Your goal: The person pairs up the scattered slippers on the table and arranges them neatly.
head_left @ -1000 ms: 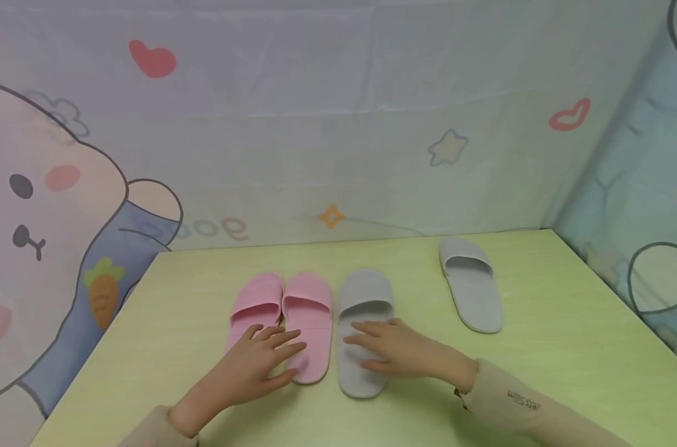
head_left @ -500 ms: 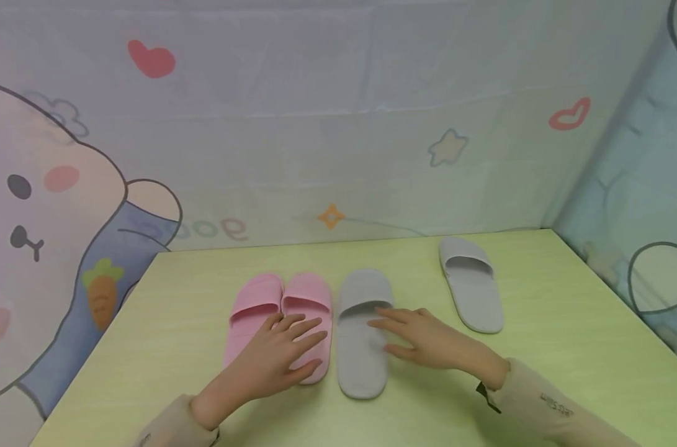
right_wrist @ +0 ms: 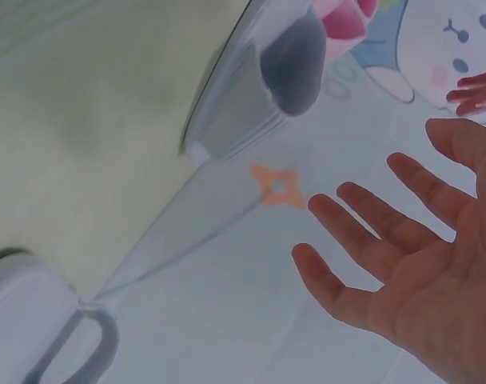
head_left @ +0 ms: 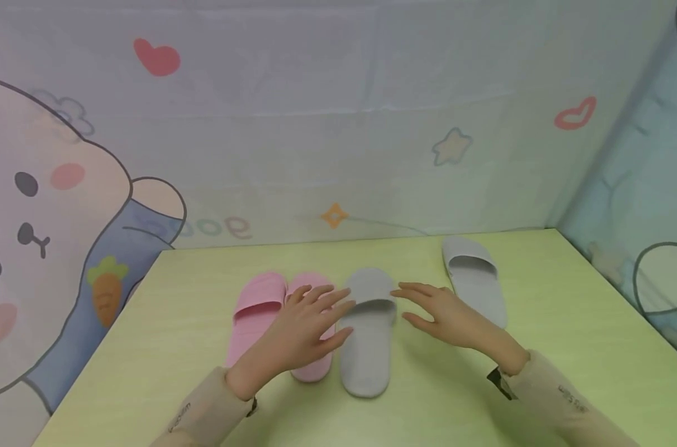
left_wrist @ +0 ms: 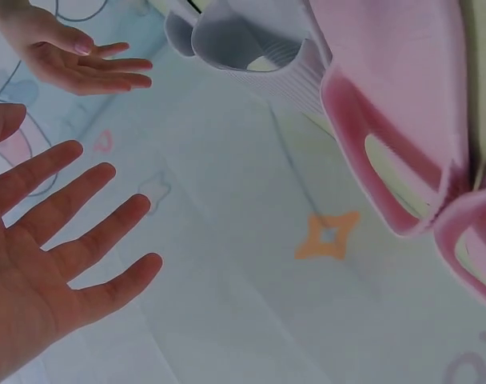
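Note:
Two pink slippers lie side by side, the left one point(head_left: 260, 295) and the right one point(head_left: 313, 371) nearly touching. Just right of them is a grey slipper point(head_left: 365, 366), toe toward the back. My left hand point(head_left: 307, 329) hovers over the right pink slipper, fingers spread, with its fingertips near the middle grey one; it hides part of the pink pair. My right hand point(head_left: 450, 316), also with fingers extended, is raised between the middle grey slipper and a second grey slipper point(head_left: 478, 282), covering part of the latter's edge. Both wrist views show the palms holding nothing.
All the slippers lie on a pale green table point(head_left: 198, 273). A printed cloth backdrop point(head_left: 293, 124) stands behind it, with another patterned cloth point(head_left: 645, 186) along the right side. The second grey slipper lies apart, farther back and slightly angled.
Both hands have moved farther back and to the right, the right hand leaving its place over the middle grey slipper. The slippers keep their places on the table.

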A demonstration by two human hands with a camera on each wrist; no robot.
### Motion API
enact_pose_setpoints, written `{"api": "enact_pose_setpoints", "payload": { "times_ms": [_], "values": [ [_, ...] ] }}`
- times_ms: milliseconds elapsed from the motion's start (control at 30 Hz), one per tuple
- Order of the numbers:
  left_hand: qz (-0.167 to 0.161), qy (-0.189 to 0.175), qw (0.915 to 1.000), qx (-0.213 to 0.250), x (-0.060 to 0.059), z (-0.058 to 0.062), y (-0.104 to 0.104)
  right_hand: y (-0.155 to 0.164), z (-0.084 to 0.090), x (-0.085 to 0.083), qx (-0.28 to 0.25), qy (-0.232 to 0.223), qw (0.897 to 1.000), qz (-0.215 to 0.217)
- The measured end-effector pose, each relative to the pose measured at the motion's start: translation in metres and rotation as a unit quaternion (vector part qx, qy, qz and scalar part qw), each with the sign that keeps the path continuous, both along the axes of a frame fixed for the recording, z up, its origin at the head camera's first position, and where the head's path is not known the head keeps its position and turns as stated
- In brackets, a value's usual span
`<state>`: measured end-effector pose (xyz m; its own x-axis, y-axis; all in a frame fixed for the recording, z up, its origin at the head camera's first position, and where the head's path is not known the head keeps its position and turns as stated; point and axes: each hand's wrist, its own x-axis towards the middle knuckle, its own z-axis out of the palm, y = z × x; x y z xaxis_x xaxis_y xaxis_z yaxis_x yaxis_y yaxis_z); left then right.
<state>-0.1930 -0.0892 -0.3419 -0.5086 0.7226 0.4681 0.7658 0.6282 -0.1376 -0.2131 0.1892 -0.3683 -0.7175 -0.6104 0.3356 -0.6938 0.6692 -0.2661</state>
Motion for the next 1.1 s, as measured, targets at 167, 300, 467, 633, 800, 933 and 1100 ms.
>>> {"api": "enact_pose_setpoints", "payload": {
  "times_ms": [167, 300, 467, 633, 800, 933, 1100],
  "values": [
    [-0.005, 0.009, 0.9999, 0.006, -0.009, 0.0, 0.01, 0.014, 0.0, -0.01, -0.015, 0.021, 0.999, -0.032],
    [-0.001, -0.003, 1.0, 0.007, -0.016, -0.001, 0.016, 0.024, -0.001, -0.018, -0.028, 0.024, 0.997, -0.065],
    [0.012, -0.022, 0.9997, -0.007, -0.026, -0.002, 0.025, 0.039, -0.002, -0.033, -0.032, 0.033, 0.994, -0.1],
    [0.017, -0.052, 0.9984, -0.013, -0.038, -0.005, 0.032, 0.054, -0.002, -0.048, -0.037, 0.036, 0.99, -0.128],
    [0.014, -0.076, 0.9969, -0.015, -0.049, -0.011, 0.036, 0.066, 0.0, -0.06, -0.031, 0.013, 0.987, -0.158],
    [0.016, -0.088, 0.9959, -0.014, -0.055, -0.015, 0.041, 0.072, 0.002, -0.068, -0.024, -0.014, 0.983, -0.18],
    [0.038, -0.11, 0.9924, -0.039, -0.064, -0.022, 0.049, 0.079, 0.0, -0.079, -0.016, -0.035, 0.98, -0.197]
  ]
}}
